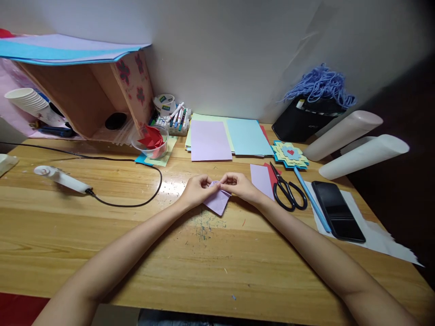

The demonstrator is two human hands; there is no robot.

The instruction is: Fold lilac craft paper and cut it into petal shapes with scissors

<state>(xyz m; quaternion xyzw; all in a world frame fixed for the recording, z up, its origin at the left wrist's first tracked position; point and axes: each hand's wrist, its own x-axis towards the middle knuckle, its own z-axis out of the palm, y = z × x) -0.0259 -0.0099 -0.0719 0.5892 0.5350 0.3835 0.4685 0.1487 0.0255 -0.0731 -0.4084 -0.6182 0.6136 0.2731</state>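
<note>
A small folded piece of lilac paper (217,203) is held just over the middle of the table, its lower corner pointing towards me. My left hand (198,189) pinches its upper left part between thumb and fingers. At its upper right edge, my right hand (239,185) grips the same paper, the two thumbs almost meeting. The fingers partly cover the upper folds. To the right of my right hand lie a lilac paper strip (261,179) and black-handled scissors (287,192) with their blades pointing away from me.
Lilac sheets (210,140) and light blue sheets (248,137) lie behind my hands. A clear bowl (163,149) holds red folded paper. On the left, a white glue gun (63,179) trails a black cord. A phone (338,210) and a paper flower (290,155) lie right.
</note>
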